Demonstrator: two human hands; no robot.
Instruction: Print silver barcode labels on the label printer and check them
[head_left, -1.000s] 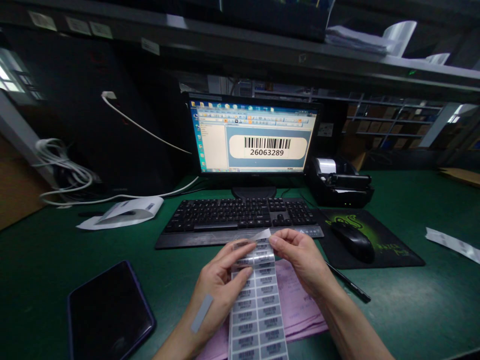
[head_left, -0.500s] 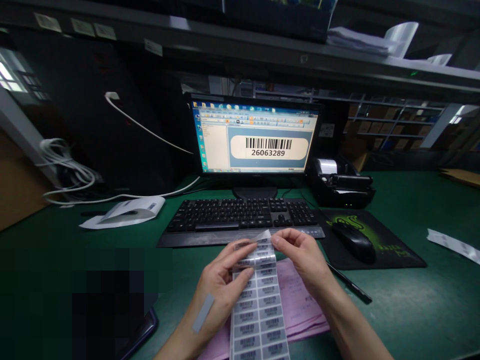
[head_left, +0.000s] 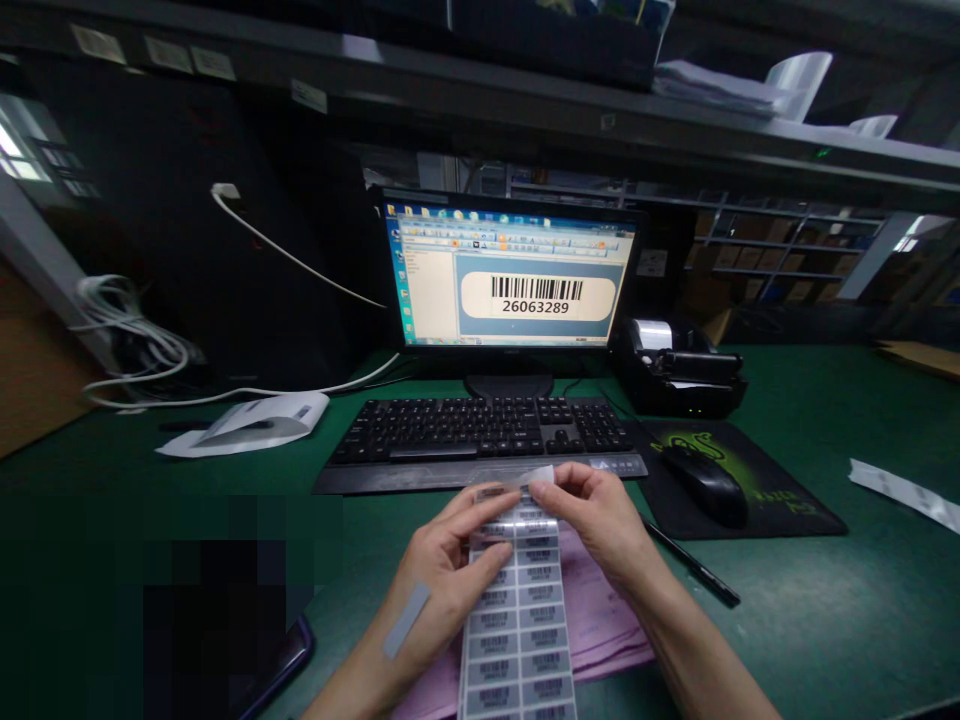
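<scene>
A long strip of barcode labels (head_left: 517, 630), printed in two columns on silvery stock, runs from the bottom edge of the view up toward the keyboard. My left hand (head_left: 450, 560) holds its left side, thumb on the front, fingers across the upper part where the strip curls. At the top right corner my right hand (head_left: 589, 510) pinches the strip's end between thumb and forefinger. A blank grey sticker (head_left: 406, 620) is stuck on the back of my left hand near the wrist. Pink paper sheets (head_left: 604, 620) lie beneath the strip.
Behind the hands are a keyboard (head_left: 480, 430) and a monitor (head_left: 517, 270) displaying a barcode. To the right are a mouse (head_left: 709, 485) on its mat, a black pen (head_left: 694, 565) and a label printer (head_left: 682, 365). A curled white label piece (head_left: 255, 425) lies left. A shelf (head_left: 480, 95) spans overhead.
My right hand has shifted slightly left along the strip's top edge, its fingertips now over the corner. The upper end of the strip has moved slightly right and down.
</scene>
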